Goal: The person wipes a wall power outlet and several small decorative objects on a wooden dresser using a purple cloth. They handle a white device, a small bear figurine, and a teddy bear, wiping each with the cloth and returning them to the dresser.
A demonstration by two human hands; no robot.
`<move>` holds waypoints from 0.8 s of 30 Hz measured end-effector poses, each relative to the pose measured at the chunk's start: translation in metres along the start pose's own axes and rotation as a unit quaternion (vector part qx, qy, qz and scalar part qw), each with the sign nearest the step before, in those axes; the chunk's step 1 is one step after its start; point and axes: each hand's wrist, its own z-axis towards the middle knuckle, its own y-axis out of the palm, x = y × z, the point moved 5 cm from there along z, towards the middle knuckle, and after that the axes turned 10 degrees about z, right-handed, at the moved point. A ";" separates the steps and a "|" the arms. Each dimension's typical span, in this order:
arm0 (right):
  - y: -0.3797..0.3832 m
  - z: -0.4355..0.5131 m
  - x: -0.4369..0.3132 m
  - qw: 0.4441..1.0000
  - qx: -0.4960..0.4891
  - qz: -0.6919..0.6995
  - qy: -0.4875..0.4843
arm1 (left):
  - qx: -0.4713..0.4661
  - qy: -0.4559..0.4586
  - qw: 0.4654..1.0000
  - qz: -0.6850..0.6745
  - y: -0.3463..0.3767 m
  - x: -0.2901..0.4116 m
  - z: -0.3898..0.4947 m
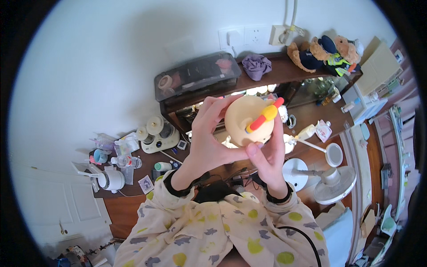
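Both hands hold a round cream-coloured figure [245, 116] up in front of me, above the dark wooden desk. A red and yellow piece [266, 115] with a rounded tip lies across its right side. My left hand [213, 133] grips the figure from the left, fingers behind it and thumb along its lower edge. My right hand [270, 153] holds it from below and the right, with the thumb at its bottom edge. The undersides of the fingers behind the figure are hidden.
Behind stands a dark wooden shelf [277, 73] with a lidded grey box [196, 76], a purple cloth [256, 66] and teddy bears [308, 55]. At left are a two-jar appliance [160, 142], a plastic bottle [126, 162] and a small white fan [112, 180]. A larger fan [334, 185] stands right.
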 end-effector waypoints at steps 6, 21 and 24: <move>0.005 -0.026 -0.023 0.998 0.045 -0.031 -0.027 | 0.020 0.094 0.995 0.031 0.000 0.026 -0.015; 0.013 -0.022 0.010 0.962 -0.078 -0.172 0.198 | 0.092 -0.175 0.921 -0.336 -0.005 -0.040 -0.055; -0.029 0.027 0.025 0.954 0.050 -0.268 0.127 | 0.050 -0.219 0.857 -0.464 -0.012 -0.055 -0.063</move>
